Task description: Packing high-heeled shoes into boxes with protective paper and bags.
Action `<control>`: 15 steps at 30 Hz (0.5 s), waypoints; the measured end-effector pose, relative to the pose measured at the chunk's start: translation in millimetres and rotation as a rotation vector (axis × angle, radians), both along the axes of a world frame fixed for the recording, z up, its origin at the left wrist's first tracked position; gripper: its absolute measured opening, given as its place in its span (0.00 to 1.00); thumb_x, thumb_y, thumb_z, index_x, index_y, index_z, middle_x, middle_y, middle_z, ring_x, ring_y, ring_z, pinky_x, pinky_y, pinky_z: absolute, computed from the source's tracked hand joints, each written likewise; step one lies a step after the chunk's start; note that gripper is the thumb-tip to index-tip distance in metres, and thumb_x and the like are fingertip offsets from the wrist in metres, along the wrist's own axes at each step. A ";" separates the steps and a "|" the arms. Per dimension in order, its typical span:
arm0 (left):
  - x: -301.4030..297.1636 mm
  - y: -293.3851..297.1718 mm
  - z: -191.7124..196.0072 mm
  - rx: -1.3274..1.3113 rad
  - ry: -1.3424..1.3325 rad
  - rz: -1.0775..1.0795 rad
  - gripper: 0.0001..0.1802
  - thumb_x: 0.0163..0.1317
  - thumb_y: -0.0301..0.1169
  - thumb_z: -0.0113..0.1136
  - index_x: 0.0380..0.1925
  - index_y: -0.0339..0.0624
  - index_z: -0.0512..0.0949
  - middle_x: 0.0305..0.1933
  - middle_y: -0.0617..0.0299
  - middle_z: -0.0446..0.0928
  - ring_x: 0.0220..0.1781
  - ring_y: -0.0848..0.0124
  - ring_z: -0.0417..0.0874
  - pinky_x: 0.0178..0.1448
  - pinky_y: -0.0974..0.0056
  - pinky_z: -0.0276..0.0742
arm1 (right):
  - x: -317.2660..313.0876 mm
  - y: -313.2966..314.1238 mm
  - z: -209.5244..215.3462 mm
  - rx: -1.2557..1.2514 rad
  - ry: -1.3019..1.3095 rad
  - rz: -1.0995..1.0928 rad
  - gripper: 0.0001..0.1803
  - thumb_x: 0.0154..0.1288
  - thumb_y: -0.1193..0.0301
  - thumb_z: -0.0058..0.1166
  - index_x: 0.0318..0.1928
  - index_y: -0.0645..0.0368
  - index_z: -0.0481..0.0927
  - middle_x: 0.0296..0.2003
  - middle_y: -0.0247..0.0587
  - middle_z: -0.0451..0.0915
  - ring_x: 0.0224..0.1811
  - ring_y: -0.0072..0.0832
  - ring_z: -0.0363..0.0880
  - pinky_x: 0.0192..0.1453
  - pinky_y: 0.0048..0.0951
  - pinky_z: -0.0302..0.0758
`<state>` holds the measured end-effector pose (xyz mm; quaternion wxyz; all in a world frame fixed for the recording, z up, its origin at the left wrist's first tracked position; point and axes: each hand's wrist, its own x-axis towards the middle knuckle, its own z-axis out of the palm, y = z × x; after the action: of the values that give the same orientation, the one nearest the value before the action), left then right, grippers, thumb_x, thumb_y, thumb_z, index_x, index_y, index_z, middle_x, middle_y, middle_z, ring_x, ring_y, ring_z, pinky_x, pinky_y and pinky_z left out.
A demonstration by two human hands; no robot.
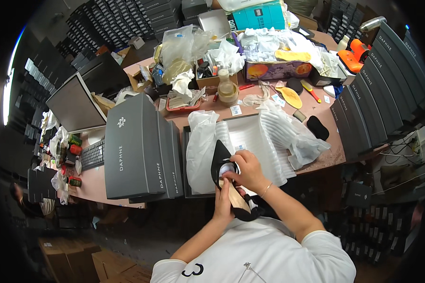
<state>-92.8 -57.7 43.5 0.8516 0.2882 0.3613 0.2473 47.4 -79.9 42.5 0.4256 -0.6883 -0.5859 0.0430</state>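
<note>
A black pointed-toe shoe with a tan insole is held over the near edge of the table, toe pointing away from me. My left hand grips it along its left side, near the insole. With bent fingers, my right hand grasps the rim of the shoe's opening, where a bit of white stuffing shows inside. Beneath and beyond the shoe lies an open dark grey shoe box, lined with white tissue paper and a ribbed white foam sheet.
Closed grey shoe boxes stand upright at left, by a monitor and keyboard. More boxes are stacked at right. Behind are a glass jar, a yellow insole, a red-handled brush and a purple carton.
</note>
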 end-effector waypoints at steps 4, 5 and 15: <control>-8.5 9.1 1.4 -0.087 -0.045 -0.134 0.23 0.71 0.53 0.42 0.46 0.43 0.69 0.33 0.61 0.73 0.31 0.72 0.77 0.35 0.68 0.76 | -1.3 1.1 9.8 -0.042 0.290 0.026 0.48 0.48 0.64 0.69 0.68 0.56 0.58 0.58 0.59 0.68 0.61 0.49 0.68 0.64 0.39 0.66; -6.2 5.6 3.3 -0.057 -0.034 -0.116 0.24 0.71 0.53 0.43 0.47 0.42 0.69 0.33 0.61 0.73 0.31 0.72 0.77 0.36 0.67 0.77 | 5.1 0.1 15.5 -0.042 0.350 0.078 0.49 0.48 0.65 0.69 0.69 0.56 0.56 0.59 0.59 0.68 0.60 0.50 0.70 0.63 0.38 0.67; -6.8 53.3 3.5 -0.046 0.142 -0.111 0.23 0.70 0.47 0.48 0.52 0.39 0.69 0.40 0.56 0.78 0.33 0.66 0.82 0.35 0.63 0.81 | 45.4 -12.5 44.9 -0.143 0.440 0.187 0.48 0.54 0.64 0.67 0.70 0.60 0.53 0.61 0.57 0.68 0.56 0.45 0.73 0.59 0.38 0.70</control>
<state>-99.6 -4.4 47.1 0.8428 0.3049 0.4097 0.1701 92.8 -92.4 87.4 0.4874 -0.6333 -0.5358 0.2726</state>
